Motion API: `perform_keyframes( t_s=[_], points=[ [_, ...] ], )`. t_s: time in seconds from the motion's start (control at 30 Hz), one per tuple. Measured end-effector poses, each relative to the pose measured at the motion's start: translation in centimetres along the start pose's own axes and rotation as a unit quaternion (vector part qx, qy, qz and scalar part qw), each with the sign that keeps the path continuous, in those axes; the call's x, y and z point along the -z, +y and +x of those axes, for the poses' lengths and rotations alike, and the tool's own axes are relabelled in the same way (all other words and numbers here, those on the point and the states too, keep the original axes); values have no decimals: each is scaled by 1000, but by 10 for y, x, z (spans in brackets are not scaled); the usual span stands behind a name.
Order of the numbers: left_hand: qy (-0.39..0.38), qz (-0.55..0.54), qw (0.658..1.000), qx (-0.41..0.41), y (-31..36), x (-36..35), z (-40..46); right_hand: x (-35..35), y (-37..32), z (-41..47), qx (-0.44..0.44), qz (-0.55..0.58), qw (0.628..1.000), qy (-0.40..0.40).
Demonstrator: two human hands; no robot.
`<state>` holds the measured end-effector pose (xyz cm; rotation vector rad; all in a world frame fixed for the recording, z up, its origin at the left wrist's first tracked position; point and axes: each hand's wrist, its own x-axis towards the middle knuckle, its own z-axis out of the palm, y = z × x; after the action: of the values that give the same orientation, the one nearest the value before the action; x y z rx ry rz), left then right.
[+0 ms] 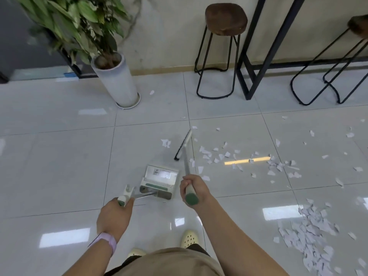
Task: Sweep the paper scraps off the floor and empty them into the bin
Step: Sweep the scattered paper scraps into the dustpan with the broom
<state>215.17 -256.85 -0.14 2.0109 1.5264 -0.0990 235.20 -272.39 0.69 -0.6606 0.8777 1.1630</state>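
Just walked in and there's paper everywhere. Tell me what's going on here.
A person is sweeping up torn paper. Their right hand grips the broom, its head on the tiles beside the scattered scraps. Their left hand holds the handle of the dustpan, which sits on the floor and looks empty. A thicker pile of scraps lies to the person's right, unswept. No bin is in view.

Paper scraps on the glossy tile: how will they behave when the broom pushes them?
The paper scraps are thin torn bits, so likely very light and apt to scatter or flutter. On the shiny floor they probably slide easily. Flat pieces may slip under the broom head rather than pile up.
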Motion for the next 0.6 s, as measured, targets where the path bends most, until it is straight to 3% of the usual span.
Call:
perform_keyframes(
  t_s=[0.27, 0.43, 0.6],
  points=[
    [4, 26, 1000, 3, 6, 1, 9, 19, -24, 28, 25, -44, 997, 54],
    [-23, 51, 998, -3, 6, -2, 37, 66, -58, 25, 67, -22, 986, 150],
    [-59, 41, 997, -14, 20, -2, 75, 65, -91, 19, 127, -28, 960, 249]
  ],
)
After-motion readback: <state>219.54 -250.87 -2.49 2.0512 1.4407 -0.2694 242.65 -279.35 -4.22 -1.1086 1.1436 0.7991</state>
